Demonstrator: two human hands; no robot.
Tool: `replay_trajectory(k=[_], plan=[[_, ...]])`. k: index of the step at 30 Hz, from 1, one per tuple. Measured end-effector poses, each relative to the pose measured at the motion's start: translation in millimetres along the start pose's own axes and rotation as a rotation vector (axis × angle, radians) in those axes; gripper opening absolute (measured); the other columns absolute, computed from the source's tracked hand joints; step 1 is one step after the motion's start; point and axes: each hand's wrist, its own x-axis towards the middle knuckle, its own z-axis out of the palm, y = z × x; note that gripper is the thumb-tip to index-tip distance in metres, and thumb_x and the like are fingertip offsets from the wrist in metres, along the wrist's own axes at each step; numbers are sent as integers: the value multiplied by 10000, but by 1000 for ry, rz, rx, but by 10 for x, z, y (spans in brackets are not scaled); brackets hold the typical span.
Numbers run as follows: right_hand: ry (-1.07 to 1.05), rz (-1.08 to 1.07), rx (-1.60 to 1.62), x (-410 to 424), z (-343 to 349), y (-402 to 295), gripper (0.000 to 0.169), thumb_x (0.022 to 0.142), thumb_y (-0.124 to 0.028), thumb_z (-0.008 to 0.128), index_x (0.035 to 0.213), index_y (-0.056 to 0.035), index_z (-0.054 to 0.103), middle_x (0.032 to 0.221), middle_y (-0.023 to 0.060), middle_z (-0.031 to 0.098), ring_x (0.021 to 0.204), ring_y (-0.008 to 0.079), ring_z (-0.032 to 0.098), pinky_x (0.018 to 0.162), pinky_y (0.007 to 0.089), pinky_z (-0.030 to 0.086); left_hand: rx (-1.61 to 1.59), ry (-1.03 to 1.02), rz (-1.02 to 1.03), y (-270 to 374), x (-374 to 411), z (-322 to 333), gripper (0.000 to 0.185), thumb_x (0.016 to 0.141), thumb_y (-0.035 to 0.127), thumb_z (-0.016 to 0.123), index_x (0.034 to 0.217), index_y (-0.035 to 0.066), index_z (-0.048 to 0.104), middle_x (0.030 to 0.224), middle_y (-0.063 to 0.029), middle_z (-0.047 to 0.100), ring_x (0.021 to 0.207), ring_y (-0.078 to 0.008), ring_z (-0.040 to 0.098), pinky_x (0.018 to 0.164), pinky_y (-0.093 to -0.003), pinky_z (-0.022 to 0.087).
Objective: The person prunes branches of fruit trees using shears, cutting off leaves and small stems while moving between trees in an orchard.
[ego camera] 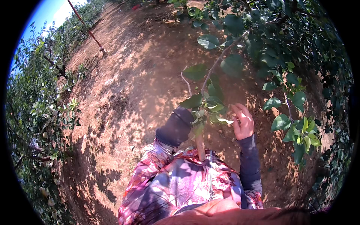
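A leafy branch of a fruit tree, likely apple, reaches down from the upper right to just before my chest. Its leafy tip lies between my two hands. My left hand is almost wholly hidden behind these leaves, below a dark sleeve cuff; its grip does not show. My right hand is just right of the tip, fingers bent and thumb apart, with nothing seen in it. A tan, stick-like thing stands below the leaves, before my flowered jacket; what it is stays unclear.
Another leafy shoot hangs to the right of my right hand, before dense foliage. Trees with several pale fruits line the left side. A thin reddish pole stands in the bare, sloping soil at upper left.
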Motion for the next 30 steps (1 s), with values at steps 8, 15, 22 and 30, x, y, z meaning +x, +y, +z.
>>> replay_trajectory(k=[8, 15, 22, 30], plan=[[-125, -11, 156, 27, 233, -403, 199, 664, -150, 674, 835, -68, 615, 797, 58, 608, 772, 240, 572, 758, 349, 395, 11, 7, -5, -10, -128, -28, 318, 806, 174, 607, 1081, 37, 524, 940, -52, 585, 828, -133, 561, 705, -263, 465], [-90, -172, 161, 56, 287, -361, 140, 684, -117, 650, 808, -65, 611, 766, 56, 607, 733, 227, 579, 742, 332, 390, 39, 21, 16, 81, 55, 18, 319, 806, 174, 607, 1081, 36, 524, 942, -53, 585, 832, -132, 560, 708, -263, 465], [-161, 28, 371, 9, 348, -270, 149, 662, -125, 672, 786, -53, 632, 728, 77, 624, 692, 246, 580, 691, 334, 419, 47, 9, 34, 131, 251, 96, 319, 806, 174, 607, 1081, 36, 524, 944, -53, 585, 836, -132, 559, 711, -263, 464], [-196, 157, 351, -78, 359, -193, 162, 644, -120, 665, 787, -65, 615, 743, 71, 618, 724, 241, 579, 706, 338, 427, 58, 11, 37, 144, 362, 162, 319, 805, 174, 608, 1080, 35, 525, 947, -54, 585, 840, -131, 558, 715, -263, 463]])
